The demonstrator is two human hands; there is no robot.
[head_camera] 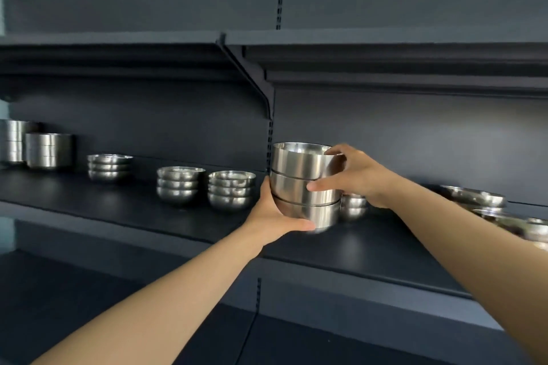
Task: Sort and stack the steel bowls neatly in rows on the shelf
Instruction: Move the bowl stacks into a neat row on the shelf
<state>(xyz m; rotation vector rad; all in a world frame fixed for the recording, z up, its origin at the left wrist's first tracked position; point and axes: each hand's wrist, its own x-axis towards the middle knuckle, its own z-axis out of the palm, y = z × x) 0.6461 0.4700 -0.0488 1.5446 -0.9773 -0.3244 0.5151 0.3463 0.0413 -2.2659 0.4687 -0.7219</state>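
Observation:
A stack of three tall steel bowls [302, 184] sits at the middle of the dark shelf [118, 210]. My left hand [275, 216] grips the bottom bowl from the left, thumb across its front. My right hand [353, 175] holds the upper bowls from the right, fingers on the top rim and thumb on the middle bowl. Whether the stack touches the shelf is unclear. Further left stand two stacks of small round bowls [204, 190], another low stack [109, 167] and two tall stacks of straight-walled bowls [49, 150].
Small bowls [353, 206] stand right behind the held stack. Loose wide bowls [474, 197] lie jumbled at the shelf's right end. An upper shelf [385, 65] hangs low overhead, with a bracket [252, 77] at the centre post. A lower shelf [148, 290] is below.

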